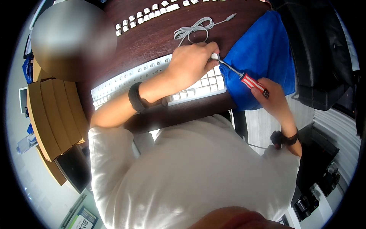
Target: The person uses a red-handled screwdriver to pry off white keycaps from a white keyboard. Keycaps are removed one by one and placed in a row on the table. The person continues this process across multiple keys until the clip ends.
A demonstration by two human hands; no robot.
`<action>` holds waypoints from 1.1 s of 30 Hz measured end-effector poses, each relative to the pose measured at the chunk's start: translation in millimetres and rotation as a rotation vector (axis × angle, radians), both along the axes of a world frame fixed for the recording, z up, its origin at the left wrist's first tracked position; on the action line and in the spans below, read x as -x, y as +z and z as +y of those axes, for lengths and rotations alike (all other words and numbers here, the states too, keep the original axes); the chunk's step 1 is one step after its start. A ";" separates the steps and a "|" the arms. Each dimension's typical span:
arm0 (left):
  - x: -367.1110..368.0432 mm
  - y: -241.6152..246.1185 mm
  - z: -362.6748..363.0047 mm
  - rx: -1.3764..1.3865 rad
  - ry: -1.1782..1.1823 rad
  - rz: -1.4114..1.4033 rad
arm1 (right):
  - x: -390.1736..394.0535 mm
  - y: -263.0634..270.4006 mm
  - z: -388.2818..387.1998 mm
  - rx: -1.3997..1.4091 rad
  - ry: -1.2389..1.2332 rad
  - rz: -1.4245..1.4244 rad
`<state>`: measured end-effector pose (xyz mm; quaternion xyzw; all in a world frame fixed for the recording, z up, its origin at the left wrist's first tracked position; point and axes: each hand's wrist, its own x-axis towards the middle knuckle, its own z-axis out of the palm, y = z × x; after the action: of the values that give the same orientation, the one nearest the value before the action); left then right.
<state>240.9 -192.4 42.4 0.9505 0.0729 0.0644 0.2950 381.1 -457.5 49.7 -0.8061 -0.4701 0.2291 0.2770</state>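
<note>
A white computer keyboard (211, 88) lies at a slant on the dark wooden table. Several of its upper rows show bare key sockets, while keycaps sit on the right-hand block. At its top right corner, the thumb and forefinger of my left hand (190, 61) pinch a white keycap (214, 56). My right hand (270, 93) grips the red-and-white striped handle of a screwdriver (251, 81). The shaft points up and left, its tip against or just beside that keycap. My left forearm covers part of the keyboard's middle.
Loose keycaps (150, 15) stand in rows along the table's far side. A coiled grey USB cable (197, 28) lies beyond the keyboard. Under the screwdriver spreads a blue cloth (263, 51). Cardboard boxes (58, 114) stand at left, a black leather chair (311, 57) at right. The upper left is blurred.
</note>
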 end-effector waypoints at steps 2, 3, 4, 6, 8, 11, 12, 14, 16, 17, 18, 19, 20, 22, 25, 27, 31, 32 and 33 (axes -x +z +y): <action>1.2 -1.3 -0.7 -0.005 0.006 -0.023 | 7.5 0.3 0.5 0.020 -0.016 0.081; 0.7 -1.6 -0.9 -0.007 0.004 -0.023 | 9.6 1.4 -0.5 0.032 -0.031 0.118; 0.7 -1.8 -0.7 -0.008 0.004 -0.023 | 10.5 0.5 -1.7 0.024 -0.038 0.139; 0.7 -1.8 -0.1 0.000 0.002 -0.019 | 10.9 -3.2 -3.1 0.004 -0.050 0.181; 0.4 -1.4 0.5 0.021 0.000 -0.010 | 5.0 -2.3 -3.6 0.060 -0.065 0.249; 0.1 -1.0 1.5 0.008 0.000 0.015 | -1.9 5.5 0.1 0.191 -0.124 0.436; 0.1 -0.6 1.6 0.008 -0.002 0.013 | -4.7 8.0 1.5 0.243 -0.149 0.510; 0.2 -0.1 1.7 0.009 -0.006 0.008 | -11.2 5.6 0.2 0.249 -0.120 0.573; 0.2 -1.4 2.6 0.009 -0.007 0.006 | -15.1 1.7 -1.6 0.182 -0.051 0.503; 0.2 -2.0 2.8 0.009 -0.007 0.005 | -15.8 -1.1 -2.7 0.110 -0.003 0.400; 0.9 -2.3 2.7 0.012 -0.005 -0.001 | -15.5 -1.6 -1.5 0.038 0.047 0.298; 1.3 -2.6 2.2 0.016 -0.003 -0.006 | -15.9 2.7 0.5 0.045 0.045 0.282; 1.9 -2.7 2.0 0.020 -0.002 -0.012 | -16.8 12.3 3.8 0.052 0.043 0.266; 1.3 -2.9 1.6 0.017 0.002 -0.004 | -15.5 34.7 11.6 0.129 -0.007 0.290; 1.4 -1.3 2.7 0.021 -0.006 0.020 | -18.0 61.3 23.9 0.314 -0.099 0.426; 1.8 -0.9 3.1 0.031 -0.013 0.024 | -28.3 66.8 32.6 0.402 -0.122 0.537; 1.9 -0.6 2.4 0.039 -0.018 -0.002 | -36.3 78.0 43.0 0.463 -0.138 0.471; 2.1 -0.5 2.6 0.035 -0.017 -0.010 | -35.7 81.4 44.9 0.462 -0.112 0.422; 1.2 -1.0 3.1 0.041 -0.020 -0.004 | -34.6 85.5 47.3 0.461 -0.089 0.372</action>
<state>239.7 -189.3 41.4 0.9448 0.0640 0.0616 0.3152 415.6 -410.2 135.2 -0.8116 -0.3111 0.4613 0.1781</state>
